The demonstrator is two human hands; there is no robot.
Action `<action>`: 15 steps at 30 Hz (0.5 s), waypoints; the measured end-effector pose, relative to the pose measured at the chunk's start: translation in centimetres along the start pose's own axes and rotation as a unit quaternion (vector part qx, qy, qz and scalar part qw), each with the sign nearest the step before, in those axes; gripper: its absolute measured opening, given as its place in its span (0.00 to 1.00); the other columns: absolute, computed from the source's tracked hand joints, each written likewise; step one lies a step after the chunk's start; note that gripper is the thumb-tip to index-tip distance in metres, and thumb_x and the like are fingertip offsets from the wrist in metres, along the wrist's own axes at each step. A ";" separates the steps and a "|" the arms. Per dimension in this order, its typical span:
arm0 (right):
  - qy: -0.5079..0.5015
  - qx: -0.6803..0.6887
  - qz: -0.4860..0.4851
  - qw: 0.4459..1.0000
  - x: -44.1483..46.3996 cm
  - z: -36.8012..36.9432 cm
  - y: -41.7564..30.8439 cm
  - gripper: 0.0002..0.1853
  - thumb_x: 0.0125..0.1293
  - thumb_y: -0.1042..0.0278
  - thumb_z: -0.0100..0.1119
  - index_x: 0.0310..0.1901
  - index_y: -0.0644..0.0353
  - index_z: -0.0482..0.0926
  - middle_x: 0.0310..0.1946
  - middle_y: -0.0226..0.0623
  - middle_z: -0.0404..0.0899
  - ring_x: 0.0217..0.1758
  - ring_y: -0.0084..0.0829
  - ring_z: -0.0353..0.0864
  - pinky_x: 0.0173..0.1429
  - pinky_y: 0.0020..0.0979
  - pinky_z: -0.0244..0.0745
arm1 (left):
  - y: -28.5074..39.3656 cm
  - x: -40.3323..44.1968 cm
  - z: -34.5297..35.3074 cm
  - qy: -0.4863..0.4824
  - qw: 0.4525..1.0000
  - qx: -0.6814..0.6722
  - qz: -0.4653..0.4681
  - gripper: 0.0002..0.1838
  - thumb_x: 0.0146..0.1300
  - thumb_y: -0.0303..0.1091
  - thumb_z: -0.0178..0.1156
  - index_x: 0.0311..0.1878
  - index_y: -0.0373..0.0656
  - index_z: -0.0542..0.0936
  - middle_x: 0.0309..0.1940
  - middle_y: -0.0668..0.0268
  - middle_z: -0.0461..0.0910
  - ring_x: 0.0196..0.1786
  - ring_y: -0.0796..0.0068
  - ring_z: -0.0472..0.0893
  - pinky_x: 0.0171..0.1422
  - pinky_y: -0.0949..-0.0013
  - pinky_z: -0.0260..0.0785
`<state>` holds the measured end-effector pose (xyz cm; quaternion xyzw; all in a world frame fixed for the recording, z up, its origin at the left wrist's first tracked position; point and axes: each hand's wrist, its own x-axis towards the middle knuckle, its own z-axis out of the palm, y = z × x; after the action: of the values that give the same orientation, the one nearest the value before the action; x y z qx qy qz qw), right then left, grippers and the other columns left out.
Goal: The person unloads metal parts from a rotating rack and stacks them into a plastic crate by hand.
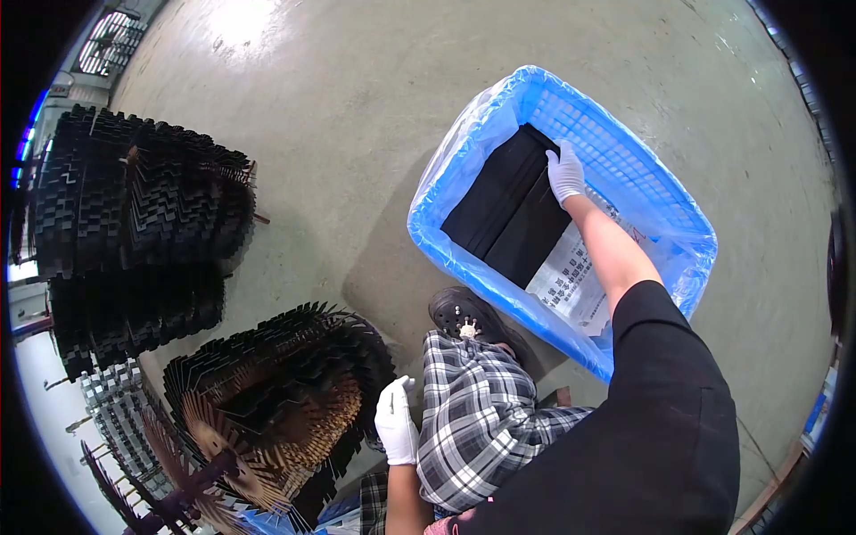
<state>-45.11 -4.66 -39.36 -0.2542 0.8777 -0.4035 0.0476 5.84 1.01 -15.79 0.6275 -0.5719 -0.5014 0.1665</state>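
My right hand (566, 174), in a white glove, reaches into a blue plastic basket (637, 152) lined with clear film. Its fingers are at the upper right end of flat black pieces (508, 205) that lie side by side in the basket. A printed newspaper sheet (575, 276) lies beside and partly under them. My left hand (397, 419), also in a white glove, is beside my left knee, near a rack of black pieces (285, 383). Its fingers are drawn together, and what they hold, if anything, is hidden.
Tall stacks of dark pieces (143, 196) stand at the left. Below them is a rack of silvery pieces (125, 419). A black shoe (464, 312) rests on the grey floor (339, 107) by the basket's near side.
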 end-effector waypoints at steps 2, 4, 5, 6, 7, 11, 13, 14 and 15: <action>0.025 -0.089 -0.041 0.995 -0.3 -0.3 0.0 0.16 0.67 0.66 0.59 0.55 0.57 0.76 0.45 0.47 0.84 0.46 0.54 0.83 0.53 0.44 0.76 | -0.1 0.0 0.1 -0.002 1.000 0.008 0.003 0.14 0.77 0.34 0.51 0.53 0.38 0.83 0.47 0.62 0.86 0.50 0.69 0.84 0.59 0.69 0.73; 0.050 -0.176 -0.083 0.980 -0.5 -0.4 -0.2 0.16 0.66 0.66 0.60 0.54 0.56 0.78 0.45 0.45 0.84 0.45 0.52 0.83 0.52 0.43 0.77 | -0.2 0.0 0.1 -0.003 1.000 0.014 0.006 0.14 0.76 0.34 0.51 0.53 0.38 0.83 0.47 0.62 0.86 0.49 0.69 0.84 0.58 0.70 0.74; 0.050 -0.175 -0.084 0.980 -0.5 -0.4 -0.1 0.16 0.66 0.66 0.60 0.54 0.56 0.78 0.45 0.45 0.84 0.45 0.52 0.83 0.52 0.43 0.77 | -0.1 -0.1 0.1 -0.001 1.000 0.015 0.007 0.14 0.76 0.34 0.51 0.53 0.38 0.83 0.47 0.62 0.86 0.49 0.69 0.84 0.58 0.70 0.74; 0.058 -0.156 -0.077 0.983 -0.4 -0.4 -0.1 0.16 0.65 0.66 0.60 0.54 0.55 0.79 0.44 0.44 0.84 0.45 0.51 0.83 0.52 0.42 0.77 | -0.1 -0.1 0.1 0.000 1.000 0.018 0.004 0.14 0.76 0.34 0.51 0.53 0.38 0.83 0.47 0.62 0.86 0.49 0.69 0.84 0.58 0.70 0.74; 0.066 -0.137 -0.069 0.986 -0.4 -0.4 0.1 0.15 0.65 0.66 0.61 0.53 0.55 0.80 0.44 0.43 0.84 0.45 0.50 0.83 0.52 0.41 0.77 | -0.1 -0.1 0.0 0.001 1.000 0.022 0.000 0.14 0.76 0.34 0.51 0.53 0.38 0.83 0.47 0.62 0.86 0.49 0.69 0.84 0.58 0.70 0.74; 0.067 -0.109 -0.049 0.991 -0.2 -0.2 0.2 0.15 0.63 0.66 0.62 0.52 0.55 0.82 0.44 0.41 0.85 0.45 0.48 0.83 0.53 0.39 0.77 | -0.5 -0.2 0.2 -0.001 1.000 0.030 -0.009 0.14 0.76 0.34 0.51 0.53 0.38 0.83 0.47 0.62 0.86 0.49 0.69 0.84 0.58 0.70 0.74; 0.039 -0.123 -0.041 0.991 0.1 0.0 -0.2 0.15 0.63 0.66 0.63 0.52 0.56 0.83 0.45 0.40 0.85 0.46 0.47 0.84 0.54 0.38 0.77 | -0.9 -0.2 0.2 -0.004 1.000 0.029 -0.009 0.14 0.76 0.34 0.52 0.53 0.38 0.83 0.47 0.62 0.86 0.49 0.69 0.84 0.57 0.70 0.74; 0.027 -0.128 -0.036 0.991 0.2 -0.1 -0.4 0.16 0.63 0.66 0.63 0.52 0.56 0.83 0.46 0.40 0.86 0.46 0.47 0.84 0.54 0.38 0.77 | -1.0 -0.2 0.2 -0.005 1.000 0.030 -0.008 0.14 0.76 0.33 0.52 0.53 0.38 0.83 0.47 0.62 0.86 0.48 0.69 0.84 0.57 0.70 0.74; 0.027 -0.128 -0.036 0.991 0.3 0.0 -0.1 0.16 0.63 0.66 0.63 0.52 0.56 0.83 0.46 0.40 0.86 0.46 0.47 0.84 0.54 0.38 0.77 | -1.0 -0.1 0.2 -0.006 0.999 0.030 -0.007 0.14 0.76 0.33 0.52 0.53 0.38 0.83 0.47 0.62 0.86 0.48 0.69 0.84 0.57 0.70 0.74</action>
<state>-45.32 -4.83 -39.29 -0.2781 0.9136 -0.2958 -0.0238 6.25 1.46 -16.58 0.6332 -0.5833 -0.4890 0.1403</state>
